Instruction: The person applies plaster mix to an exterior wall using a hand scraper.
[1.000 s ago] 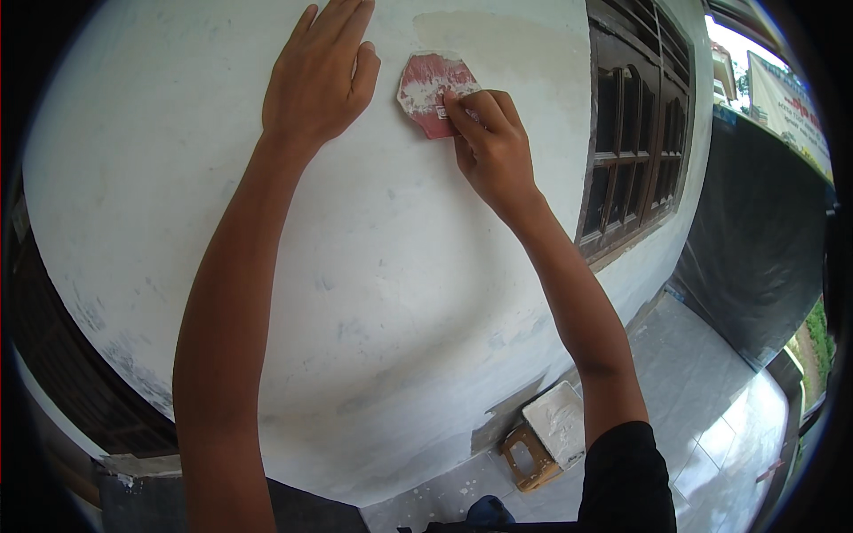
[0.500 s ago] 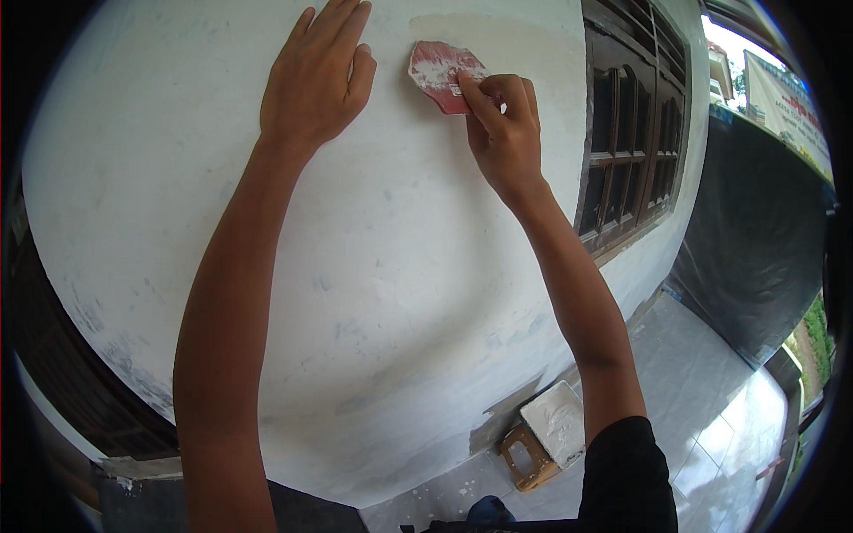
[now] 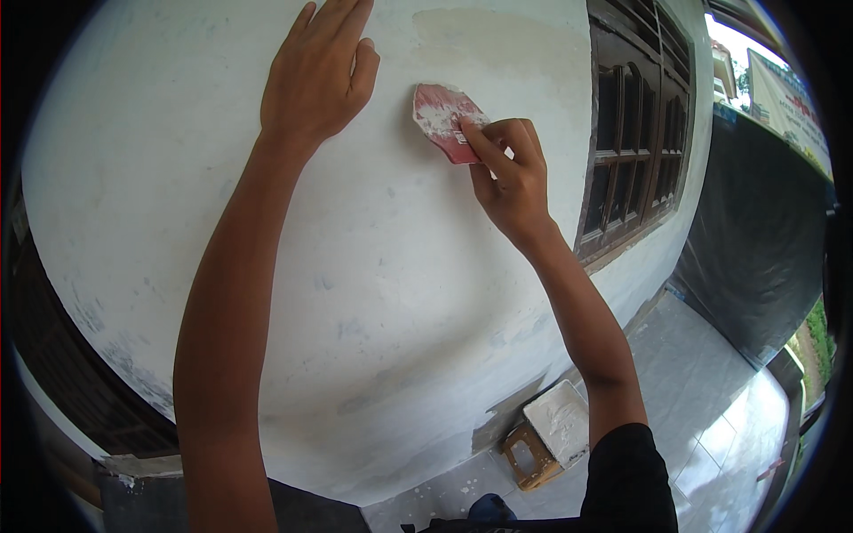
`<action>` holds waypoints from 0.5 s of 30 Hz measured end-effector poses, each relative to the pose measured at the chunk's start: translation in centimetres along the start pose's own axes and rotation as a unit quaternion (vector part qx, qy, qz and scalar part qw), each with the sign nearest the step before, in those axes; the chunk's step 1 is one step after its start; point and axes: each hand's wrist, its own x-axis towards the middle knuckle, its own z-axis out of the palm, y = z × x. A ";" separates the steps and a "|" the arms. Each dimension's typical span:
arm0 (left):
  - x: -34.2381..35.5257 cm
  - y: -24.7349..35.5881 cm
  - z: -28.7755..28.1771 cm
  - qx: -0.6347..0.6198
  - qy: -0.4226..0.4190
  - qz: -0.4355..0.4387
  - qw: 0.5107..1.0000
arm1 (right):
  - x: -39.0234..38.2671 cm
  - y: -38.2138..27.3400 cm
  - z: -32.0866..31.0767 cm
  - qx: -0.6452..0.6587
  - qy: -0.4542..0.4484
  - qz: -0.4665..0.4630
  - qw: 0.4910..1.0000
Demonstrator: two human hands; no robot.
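Head view: 1 red scraper [image 3: 440, 120] pinched between thumb and fingers of right hand [image 3: 515, 191], near wall [image 3: 373, 240]. Left hand [image 3: 315, 93]: fingers nearly together, thumb apart. Wall could be scored by over-tilted scraper edge.

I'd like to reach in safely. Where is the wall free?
Between the forearms, below the left hand and red scraper, the wall is free. Crowded: toward the window, where the right hand grips the scraper.

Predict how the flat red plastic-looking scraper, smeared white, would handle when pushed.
The flat red scraper is probably light, since the right hand pinches it at one side. It seems fairly stiff, its free part standing out without drooping. The pale smears might make it slippery.
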 end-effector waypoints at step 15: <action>-0.2 -0.1 0.3 0.007 0.009 0.008 1.000 | 5.6 3.5 3.5 -0.090 0.032 -0.071 0.993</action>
